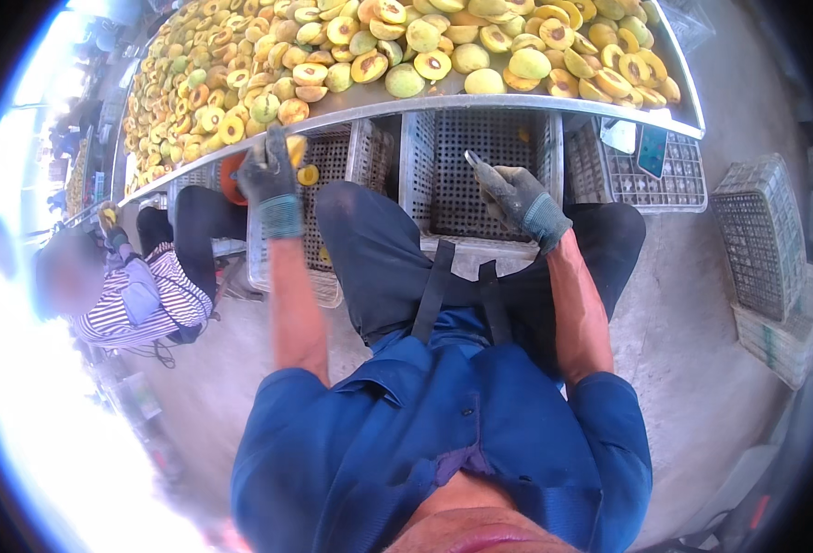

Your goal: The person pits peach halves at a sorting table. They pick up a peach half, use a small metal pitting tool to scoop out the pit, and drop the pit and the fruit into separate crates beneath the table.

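Observation:
My left hand point(268, 166), in a dark glove with a teal cuff, is at the front edge of the metal table, over a plastic crate point(330, 283). A yellow fruit piece point(296, 150) shows at its fingers, slightly blurred; whether they grip it I cannot tell. Another cut fruit half point(307, 175) lies just below. My right hand point(510, 197), gloved too, is closed around a small tool with a short metal tip point(471, 158), above a dark-bottomed crate point(482, 173) between my knees. Many halved yellow-green stone fruits point(433, 65) are heaped on the table.
The table's metal rim point(489, 102) runs across in front of me. A phone point(652, 151) rests on an upturned crate point(683, 180) at the right. Stacked crates point(759, 235) stand farther right. A co-worker in a striped top point(164, 297) sits at the left. An orange round object point(232, 178) is beside my left hand.

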The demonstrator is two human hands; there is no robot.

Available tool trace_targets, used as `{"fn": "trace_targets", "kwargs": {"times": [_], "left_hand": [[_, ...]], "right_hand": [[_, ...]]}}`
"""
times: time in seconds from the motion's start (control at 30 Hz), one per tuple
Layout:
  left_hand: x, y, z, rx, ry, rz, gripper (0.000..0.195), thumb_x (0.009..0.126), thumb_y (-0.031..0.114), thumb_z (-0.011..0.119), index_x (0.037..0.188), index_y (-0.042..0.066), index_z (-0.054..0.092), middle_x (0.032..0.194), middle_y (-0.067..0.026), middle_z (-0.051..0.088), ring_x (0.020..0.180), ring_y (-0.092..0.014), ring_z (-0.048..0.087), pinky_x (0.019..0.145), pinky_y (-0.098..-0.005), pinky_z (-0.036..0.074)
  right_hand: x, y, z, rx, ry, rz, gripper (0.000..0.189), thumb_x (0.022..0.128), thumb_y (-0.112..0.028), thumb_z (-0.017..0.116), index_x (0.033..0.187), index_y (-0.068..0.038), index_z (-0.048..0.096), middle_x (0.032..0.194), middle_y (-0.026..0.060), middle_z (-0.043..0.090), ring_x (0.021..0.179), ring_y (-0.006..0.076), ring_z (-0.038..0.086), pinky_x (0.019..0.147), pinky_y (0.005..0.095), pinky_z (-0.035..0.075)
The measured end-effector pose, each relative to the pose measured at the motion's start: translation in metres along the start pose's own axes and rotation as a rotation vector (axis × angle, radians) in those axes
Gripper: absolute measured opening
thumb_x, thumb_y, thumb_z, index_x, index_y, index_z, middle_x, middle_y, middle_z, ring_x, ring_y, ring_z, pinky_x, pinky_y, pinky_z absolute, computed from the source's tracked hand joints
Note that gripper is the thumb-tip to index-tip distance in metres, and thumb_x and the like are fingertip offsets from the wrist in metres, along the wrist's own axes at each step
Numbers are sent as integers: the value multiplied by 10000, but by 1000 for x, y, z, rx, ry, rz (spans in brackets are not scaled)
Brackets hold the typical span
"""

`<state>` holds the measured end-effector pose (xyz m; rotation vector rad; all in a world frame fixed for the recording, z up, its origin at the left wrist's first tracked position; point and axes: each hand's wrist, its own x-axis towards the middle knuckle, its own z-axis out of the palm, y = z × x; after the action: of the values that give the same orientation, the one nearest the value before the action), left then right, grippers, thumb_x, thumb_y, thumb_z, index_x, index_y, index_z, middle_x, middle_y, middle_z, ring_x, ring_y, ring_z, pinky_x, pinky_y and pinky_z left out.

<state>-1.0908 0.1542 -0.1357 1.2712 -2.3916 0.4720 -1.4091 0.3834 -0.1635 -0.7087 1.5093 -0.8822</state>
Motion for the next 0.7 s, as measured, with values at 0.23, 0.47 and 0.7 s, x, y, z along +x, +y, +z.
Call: {"fn": "trace_targets", "kwargs": {"times": [0.23, 0.47, 0.7], "left_hand": [[58, 28, 17, -454, -37, -17, 270, 915, 306, 721, 1118, 127, 729, 944, -103, 760, 866, -285, 733, 769, -381, 584], [123, 132, 113, -255, -583, -70, 743, 777, 579, 754, 1252, 18, 652, 1197, -212, 699, 1107, -338, 682, 964, -423, 526], [138, 169, 126, -195, -653, -191, 756, 655, 603, 841, 1128, 25, 721, 1105, -201, 729, 1016, -326, 714, 868, -426, 566]], "right_hand": [[4, -12, 10, 59, 52, -47, 487, 1027, -534, 520, 811, -102, 578, 582, -26, 508, 422, 51, 427, 389, 229, 345], [17, 11, 16, 84, 20, -53, 444, 1021, -488, 564, 856, -81, 631, 610, -31, 526, 479, 54, 458, 443, 236, 369], [16, 15, 8, 80, 49, -18, 421, 1005, -472, 600, 934, -65, 682, 636, -40, 528, 511, 47, 464, 470, 243, 378]]}}
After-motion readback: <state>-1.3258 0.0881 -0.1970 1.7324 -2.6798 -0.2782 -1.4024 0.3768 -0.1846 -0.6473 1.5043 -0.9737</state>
